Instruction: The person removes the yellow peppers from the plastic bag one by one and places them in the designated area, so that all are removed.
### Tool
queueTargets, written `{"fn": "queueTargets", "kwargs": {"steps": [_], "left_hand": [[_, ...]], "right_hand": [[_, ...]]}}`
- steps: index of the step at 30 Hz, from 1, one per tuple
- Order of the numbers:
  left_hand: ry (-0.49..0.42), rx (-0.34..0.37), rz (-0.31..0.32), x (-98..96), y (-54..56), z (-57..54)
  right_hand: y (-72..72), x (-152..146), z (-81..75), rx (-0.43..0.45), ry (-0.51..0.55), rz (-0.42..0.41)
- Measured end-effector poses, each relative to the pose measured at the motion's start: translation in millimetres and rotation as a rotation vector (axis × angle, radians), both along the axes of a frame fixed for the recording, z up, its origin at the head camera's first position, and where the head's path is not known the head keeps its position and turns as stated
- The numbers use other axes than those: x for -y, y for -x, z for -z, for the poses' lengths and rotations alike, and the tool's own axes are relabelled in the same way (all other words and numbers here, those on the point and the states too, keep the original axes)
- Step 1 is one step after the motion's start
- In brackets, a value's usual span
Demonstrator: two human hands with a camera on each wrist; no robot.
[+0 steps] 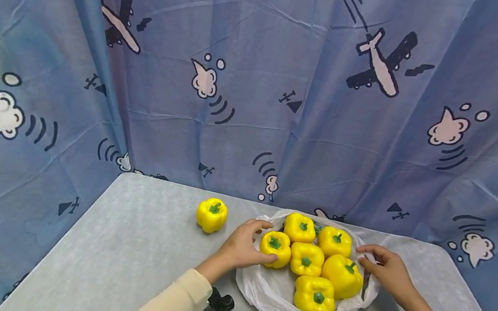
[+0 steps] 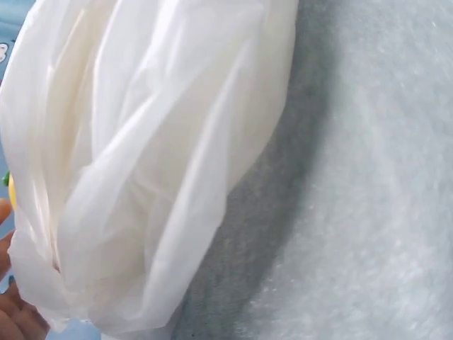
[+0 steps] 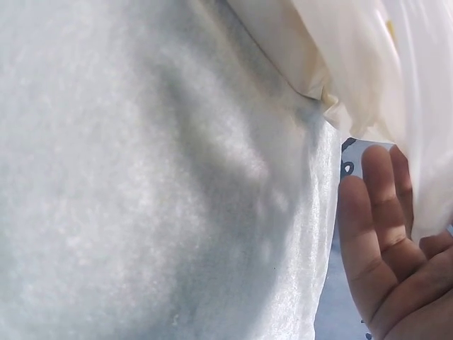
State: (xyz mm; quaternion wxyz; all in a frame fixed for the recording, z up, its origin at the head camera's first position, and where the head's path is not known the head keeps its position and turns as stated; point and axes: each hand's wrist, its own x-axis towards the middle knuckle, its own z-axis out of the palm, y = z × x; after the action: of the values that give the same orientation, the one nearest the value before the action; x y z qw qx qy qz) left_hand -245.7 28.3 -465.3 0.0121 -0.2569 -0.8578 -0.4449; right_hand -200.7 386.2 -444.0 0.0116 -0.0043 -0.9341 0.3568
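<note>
Seven yellow bell peppers are in view. Six sit in an opened white plastic bag on the grey-white surface; the seventh, a lone yellow bell pepper, stands on the surface to the left of the bag, well apart from it.

In the bag, two peppers are at the far side, two at mid-depth on the left and centre, one larger at the right, and one nearest the wearer. All six show green stems. A small dark green patch shows behind the far two, too little seen to name.

Two hands work at the bag, one on each side. The left hand is partly closed, with thumb and forefinger curved about the leftmost yellow bell pepper in the bag. The right hand is loosely bent at the bag's right rim, the white film between its thumb and fingers; how firmly it grips cannot be told.

Two cream sleeves and two black wrist devices show below. Behind the surface hangs a blue curtain printed with airplanes.
</note>
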Motion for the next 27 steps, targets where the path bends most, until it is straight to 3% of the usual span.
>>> {"fn": "queueTargets", "kwargs": {"steps": [13,27], "left_hand": [[0.02,0.019,-0.024,-3.8,0.9,7.4],[0.021,0.034,-0.021,-4.4,0.8,7.1]], "right_hand": [[1.2,1.4,0.7,0.009,0.002,0.006],[-0.4,3.2,0.1,0.001,0.0,0.009]]}}
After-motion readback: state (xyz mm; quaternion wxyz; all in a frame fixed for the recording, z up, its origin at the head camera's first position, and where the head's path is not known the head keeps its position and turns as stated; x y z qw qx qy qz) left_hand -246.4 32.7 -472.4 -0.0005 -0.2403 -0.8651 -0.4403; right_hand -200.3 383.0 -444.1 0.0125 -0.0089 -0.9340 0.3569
